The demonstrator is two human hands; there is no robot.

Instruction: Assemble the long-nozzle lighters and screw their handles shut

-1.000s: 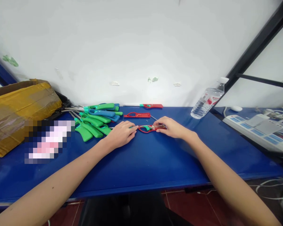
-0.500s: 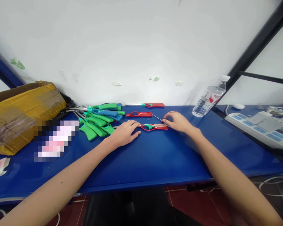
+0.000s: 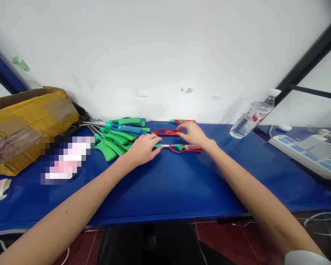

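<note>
An opened lighter [image 3: 179, 148] with a long metal tube lies on the blue table, its green trigger and clear tank showing in a red half casing. My left hand [image 3: 143, 150] is closed over its tube end, thumb and fingers at the turquoise collar. Behind it lies the loose red casing half [image 3: 165, 131]. My right hand [image 3: 193, 134] pinches the right end of that casing half between thumb and fingers. Farther back, a whole red lighter [image 3: 179, 121] lies along the wall, partly covered by my right hand.
Several green and blue lighters [image 3: 118, 136] are heaped left of my left hand. A taped cardboard box [image 3: 30, 129] stands at the far left. A water bottle [image 3: 251, 116] stands at the right, beside a power strip [image 3: 300, 151] with cables.
My right hand has moved left and back, from a thin metal rod to the loose red casing half. The rod no longer shows. My left hand stays at the opened lighter.
</note>
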